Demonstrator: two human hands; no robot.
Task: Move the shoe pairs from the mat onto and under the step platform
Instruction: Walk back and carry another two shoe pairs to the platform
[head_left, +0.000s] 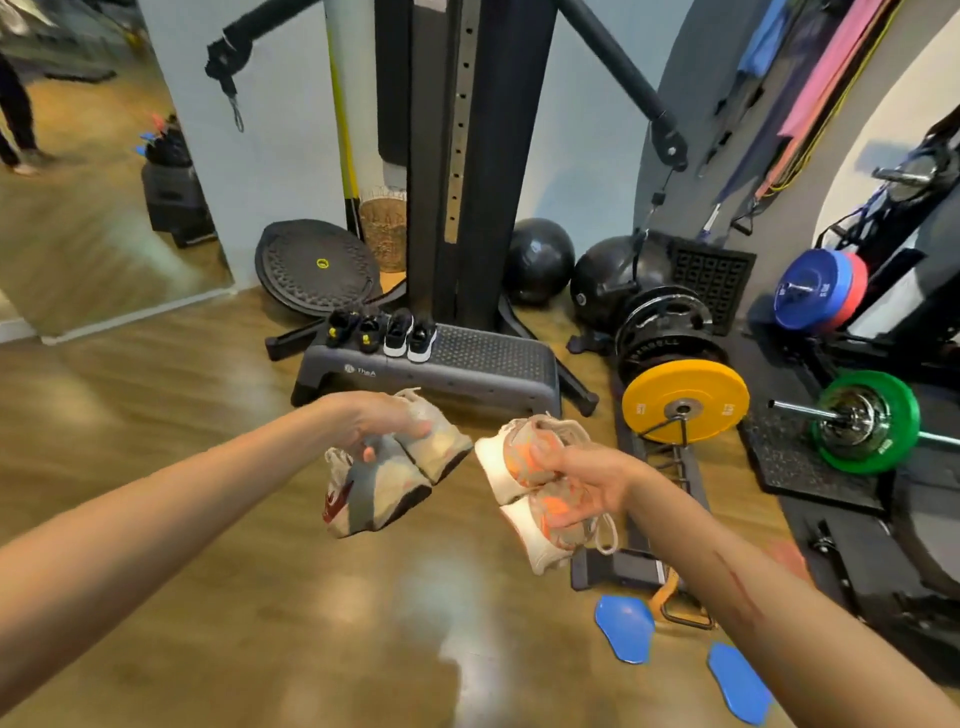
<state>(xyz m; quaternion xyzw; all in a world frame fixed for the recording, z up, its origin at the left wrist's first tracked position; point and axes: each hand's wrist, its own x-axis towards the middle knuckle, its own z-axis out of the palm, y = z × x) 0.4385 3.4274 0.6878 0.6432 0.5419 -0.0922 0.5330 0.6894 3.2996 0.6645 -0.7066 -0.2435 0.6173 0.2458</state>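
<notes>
At the centre of the frame the left hand (382, 422) is clamped on a grey-and-cream shoe pair (387, 473) with dark soles and a red mark, held above the wooden floor (156, 415). Just right of it, the right hand (582, 486) has its fingers closed around a white-and-orange shoe pair (530, 483). Above both, the grey step platform (483, 364) carries a black-and-yellow pair (353, 330) and a black-and-white pair (410, 338) side by side on its left end, with a yellow weight plate (685, 401) to its right.
</notes>
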